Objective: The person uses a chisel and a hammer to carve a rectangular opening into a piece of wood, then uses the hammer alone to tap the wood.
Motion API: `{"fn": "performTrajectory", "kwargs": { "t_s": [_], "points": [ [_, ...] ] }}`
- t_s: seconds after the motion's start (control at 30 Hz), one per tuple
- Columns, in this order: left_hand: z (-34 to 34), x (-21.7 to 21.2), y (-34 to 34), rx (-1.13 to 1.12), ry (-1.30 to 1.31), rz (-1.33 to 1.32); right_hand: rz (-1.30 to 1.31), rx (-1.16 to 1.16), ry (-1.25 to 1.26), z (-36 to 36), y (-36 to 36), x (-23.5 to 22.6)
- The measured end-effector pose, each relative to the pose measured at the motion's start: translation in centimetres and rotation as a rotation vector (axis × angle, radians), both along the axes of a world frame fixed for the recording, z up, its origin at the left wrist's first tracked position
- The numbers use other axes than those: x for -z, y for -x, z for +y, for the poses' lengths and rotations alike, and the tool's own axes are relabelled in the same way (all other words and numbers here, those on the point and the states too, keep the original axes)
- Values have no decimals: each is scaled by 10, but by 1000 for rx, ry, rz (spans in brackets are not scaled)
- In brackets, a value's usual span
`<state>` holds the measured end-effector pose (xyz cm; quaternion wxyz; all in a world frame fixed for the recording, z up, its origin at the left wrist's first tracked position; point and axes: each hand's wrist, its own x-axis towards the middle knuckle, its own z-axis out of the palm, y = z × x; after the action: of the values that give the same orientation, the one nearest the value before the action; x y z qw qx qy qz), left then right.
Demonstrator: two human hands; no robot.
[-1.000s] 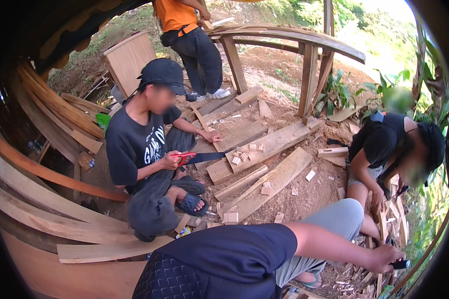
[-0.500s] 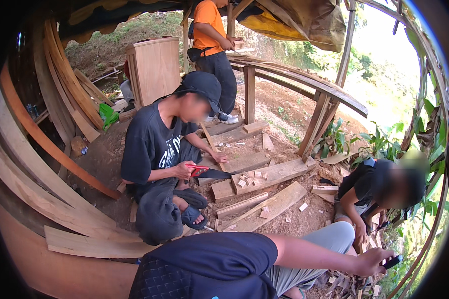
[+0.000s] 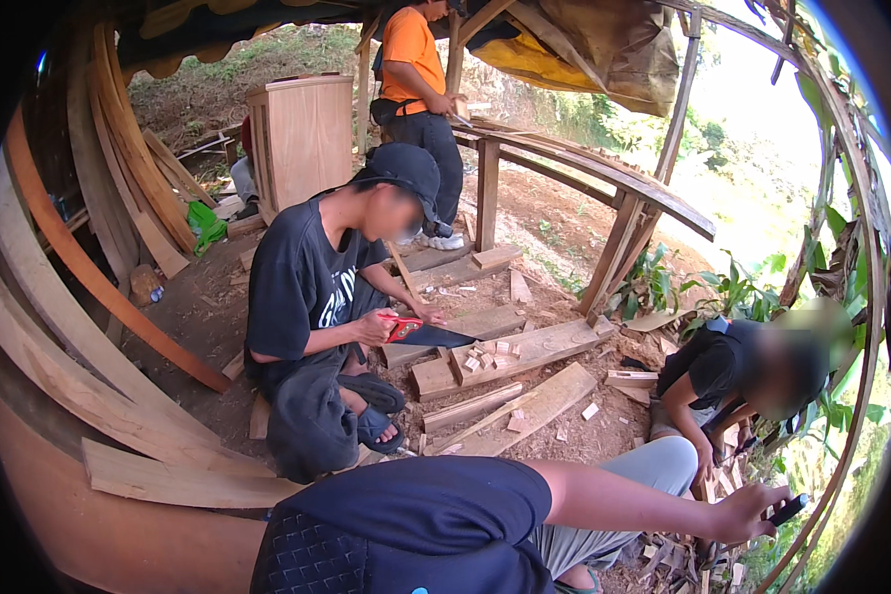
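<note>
My left arm stretches from a navy sleeve at the lower middle toward the right rim. At its end my left hand [image 3: 747, 513] is closed around a short black rod-shaped thing [image 3: 790, 509], like a tool handle; its exact kind I cannot make out. My grey-trousered knee [image 3: 653, 470] is bent beside the arm. Wood offcuts [image 3: 653, 564] lie scattered on the ground below my hand. My right hand is not in view.
A seated co-worker [image 3: 297, 267] holds a red-handled handsaw [image 3: 402, 329] by planks [image 3: 525, 351] bearing small blocks. Another person [image 3: 708, 366] crouches at right; one in orange [image 3: 411, 59] stands by a wooden bench [image 3: 604, 173]. Long boards [image 3: 59, 257] lean at left; a cabinet [image 3: 302, 139] stands behind.
The view has shifted slightly, moving the surroundings left. The co-worker's saw has slid forward to the right. My left hand still grips the black thing, now a little higher and farther right.
</note>
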<state>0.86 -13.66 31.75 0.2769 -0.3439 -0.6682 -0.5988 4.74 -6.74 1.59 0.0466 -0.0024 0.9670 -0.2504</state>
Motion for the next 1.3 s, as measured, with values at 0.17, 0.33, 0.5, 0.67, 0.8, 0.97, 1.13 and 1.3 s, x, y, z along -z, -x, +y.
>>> {"fn": "performTrajectory", "kwargs": {
  "t_s": [0.17,0.33,0.5,0.67,0.8,0.97,1.13,1.3],
  "points": [
    [2,-4,-17,67,-36,-52,-6,156,33,49,-13,16],
    [9,26,10,28,22,-108,-60,528,158,132,-38,65],
    [3,51,60,30,78,-105,-296,1144,295,181,-46,126],
    [43,62,59,349,-6,-312,-475,1522,658,223,-87,161],
    [55,111,89,345,0,-527,-681,1308,769,196,-106,134],
    [34,136,92,204,146,-470,-612,1109,813,179,-78,149],
    [47,180,54,195,251,-601,-350,796,632,144,-16,119],
    [8,174,47,29,145,-587,-244,518,312,81,11,66]
  ]
}}
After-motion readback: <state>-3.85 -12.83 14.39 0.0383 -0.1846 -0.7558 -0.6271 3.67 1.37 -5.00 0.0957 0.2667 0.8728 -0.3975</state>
